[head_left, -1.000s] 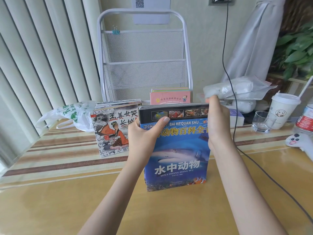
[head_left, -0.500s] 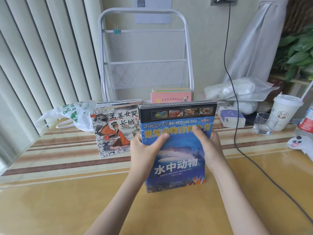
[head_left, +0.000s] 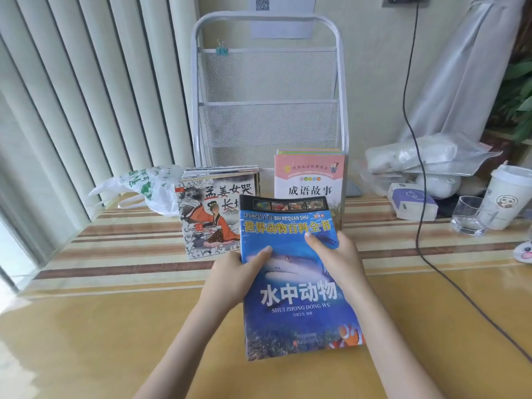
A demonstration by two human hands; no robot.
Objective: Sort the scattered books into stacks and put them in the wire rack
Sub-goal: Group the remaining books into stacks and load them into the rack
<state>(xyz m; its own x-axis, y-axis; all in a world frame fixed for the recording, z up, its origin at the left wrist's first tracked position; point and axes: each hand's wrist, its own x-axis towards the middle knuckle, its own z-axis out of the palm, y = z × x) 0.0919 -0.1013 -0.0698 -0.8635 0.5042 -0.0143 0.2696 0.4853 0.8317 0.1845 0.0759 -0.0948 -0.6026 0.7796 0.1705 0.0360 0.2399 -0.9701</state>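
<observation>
Left hand [head_left: 230, 279] and right hand [head_left: 341, 262] clamp the sides of a stack of blue, glossy shark-cover books [head_left: 296, 280], thumbs pressed on the cover. Beyond the left hand stands a grey ink-illustrated book stack [head_left: 208, 214]; beyond the right, a pink-covered book stack [head_left: 309, 180] before the white wire-mesh rack [head_left: 267, 90].

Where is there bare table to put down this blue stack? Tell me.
Free: the yellow tabletop left of the left hand, and the striped runner before the white plastic bag. Crowded: the far right, with the clear glass, paper cup and black cable.
</observation>
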